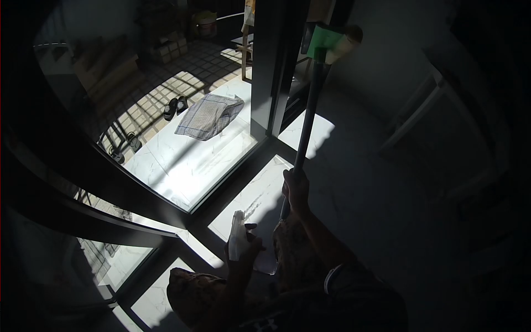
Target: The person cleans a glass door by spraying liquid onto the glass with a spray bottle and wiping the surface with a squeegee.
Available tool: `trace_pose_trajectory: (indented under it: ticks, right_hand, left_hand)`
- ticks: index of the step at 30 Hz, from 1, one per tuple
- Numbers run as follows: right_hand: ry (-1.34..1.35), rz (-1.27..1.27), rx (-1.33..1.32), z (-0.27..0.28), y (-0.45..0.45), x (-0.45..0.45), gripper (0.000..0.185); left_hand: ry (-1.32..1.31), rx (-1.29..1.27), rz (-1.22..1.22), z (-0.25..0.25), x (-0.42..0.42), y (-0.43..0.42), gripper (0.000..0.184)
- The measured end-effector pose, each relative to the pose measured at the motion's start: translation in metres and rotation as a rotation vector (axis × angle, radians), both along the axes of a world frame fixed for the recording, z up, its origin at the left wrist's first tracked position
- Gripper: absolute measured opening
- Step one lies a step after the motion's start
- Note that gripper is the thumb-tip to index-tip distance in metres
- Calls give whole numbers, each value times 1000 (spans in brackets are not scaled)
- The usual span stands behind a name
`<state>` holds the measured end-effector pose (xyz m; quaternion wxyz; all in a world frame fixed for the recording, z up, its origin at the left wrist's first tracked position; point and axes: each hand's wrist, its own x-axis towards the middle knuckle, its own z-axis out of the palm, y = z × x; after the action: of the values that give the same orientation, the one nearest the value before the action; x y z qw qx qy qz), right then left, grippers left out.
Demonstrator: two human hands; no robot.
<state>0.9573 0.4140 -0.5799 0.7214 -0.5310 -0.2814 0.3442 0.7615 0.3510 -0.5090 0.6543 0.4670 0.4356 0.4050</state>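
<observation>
My right hand [297, 189] is wrapped round the dark pole of a long-handled squeegee [311, 113]. Its green and beige head [326, 45] is raised at the top, near a dark door frame. Lower down, my left hand [247, 255] grips a spray bottle [237, 235] with a pale trigger top, held in front of my legs. Shadow hides part of the bottle and some of my fingers.
Glass panels in dark frames [261, 146] stand ahead and to the left. Outside lie a checked cloth [209, 116], dark shoes [176, 107] and sandals [133, 141]. A pale-framed object [412, 113] leans at the right in shadow. Sunlit marble tile [249, 196] is before me.
</observation>
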Motion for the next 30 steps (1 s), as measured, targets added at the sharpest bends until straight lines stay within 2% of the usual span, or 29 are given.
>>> trace_pose_trajectory:
  ticks: [2,6,9,14,19,23,25,26,28,30]
  right_hand:
    - [-42,16,-22,-10,11,10,21]
    - [55,87,-70,-11,31,14,23]
    - [-20,60,-12,-9,43,17,25]
    - [26,21,11,2,53,14,25]
    - [-44,-62,25,11,70,32,24]
    - [-115,-53,-29,15,85,60,26]
    - [-187,-38,-59,12,88,65,26]
    - [-153,-12,-82,7,85,63,26]
    - [-225,-7,-135,-6,76,56,27]
    - [-160,16,-170,-27,64,42,28]
  left_hand:
    - [4,1,-7,0,0,-1,52]
    - [-55,21,-13,-5,-2,-6,50]
    - [-81,-3,-11,-9,-3,-8,47]
    - [-93,14,38,0,0,-9,45]
    - [-27,53,-10,0,-2,-7,52]
    - [-114,-12,25,-1,-1,-8,56]
    - [-30,-19,10,-2,-2,-6,59]
    - [-34,-16,10,-4,-4,-6,59]
    - [-134,-76,-14,-10,-5,-7,71]
    - [-113,-83,-27,-9,-6,-7,71]
